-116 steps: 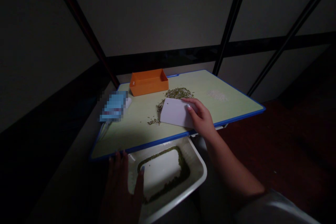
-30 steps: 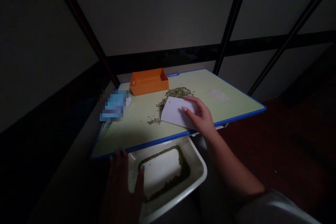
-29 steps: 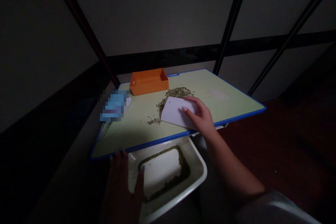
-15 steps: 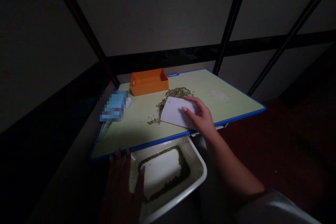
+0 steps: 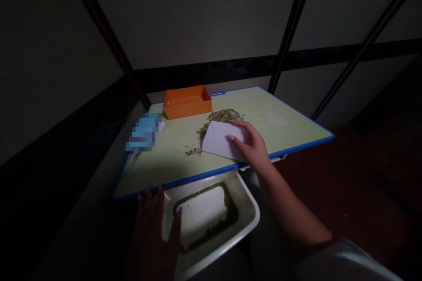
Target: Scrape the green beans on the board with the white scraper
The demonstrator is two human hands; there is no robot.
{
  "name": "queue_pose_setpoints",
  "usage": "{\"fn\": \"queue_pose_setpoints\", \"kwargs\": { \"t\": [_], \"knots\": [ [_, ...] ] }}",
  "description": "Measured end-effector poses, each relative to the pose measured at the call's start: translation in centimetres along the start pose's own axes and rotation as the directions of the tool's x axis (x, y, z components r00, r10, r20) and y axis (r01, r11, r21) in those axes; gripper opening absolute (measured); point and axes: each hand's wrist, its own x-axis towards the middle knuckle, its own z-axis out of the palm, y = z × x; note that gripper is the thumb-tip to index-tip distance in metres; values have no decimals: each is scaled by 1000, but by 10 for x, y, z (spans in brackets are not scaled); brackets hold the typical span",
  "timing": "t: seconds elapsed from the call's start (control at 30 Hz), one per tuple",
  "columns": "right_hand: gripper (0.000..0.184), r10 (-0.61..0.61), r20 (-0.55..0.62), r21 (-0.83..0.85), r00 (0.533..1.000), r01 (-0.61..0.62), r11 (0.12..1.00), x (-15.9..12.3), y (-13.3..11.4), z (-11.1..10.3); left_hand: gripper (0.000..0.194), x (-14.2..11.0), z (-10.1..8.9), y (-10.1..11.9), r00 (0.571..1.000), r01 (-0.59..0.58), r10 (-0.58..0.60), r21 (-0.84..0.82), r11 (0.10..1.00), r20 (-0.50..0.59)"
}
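My right hand (image 5: 254, 144) grips a flat white plastic scraper (image 5: 217, 139), with a small hole near its upper corner, low over the board. The scraper's far edge meets a scattered pile of small green beans (image 5: 226, 115); a few stray ones (image 5: 194, 151) lie left of it. Below the board's front edge sits a white plastic basin (image 5: 252, 217), with more green beans gathered in a ring along its floor. My left hand (image 5: 153, 228), dim in shadow, straddles the basin's left side, thumb inside and fingers spread toward the board's edge.
The pale green board (image 5: 165, 158) has a blue rim. An orange open box (image 5: 188, 107) stands at its back left. A blurred-out blue packet (image 5: 144, 132) lies on the left. Scattered white grains (image 5: 273, 118) lie on the right. Wall panels (image 5: 204, 13) rise behind.
Almost nothing differs. Both hands, the scraper and the beans keep their places; the view has shifted very slightly.
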Motion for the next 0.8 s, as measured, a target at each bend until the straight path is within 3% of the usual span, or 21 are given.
{"fn": "queue_pose_setpoints", "kwargs": {
  "t": [0.3, 0.47, 0.8],
  "knots": [
    [34, 7, 10, -7, 1000, -7, 1000, 1, 2, -1, 65, 1, -4, 3, 999, 7, -7, 5, 1000, 43],
    [34, 23, 9, -7, 1000, -23, 1000, 0, 1, -2, 63, 1, -3, 2, 1000, -14, 14, 17, 1000, -3],
    [35, 32, 14, -43, 999, -31, 999, -1, -2, -6, 62, 3, -2, 1, 1000, -11, 11, 4, 1000, 4]
  ]
}}
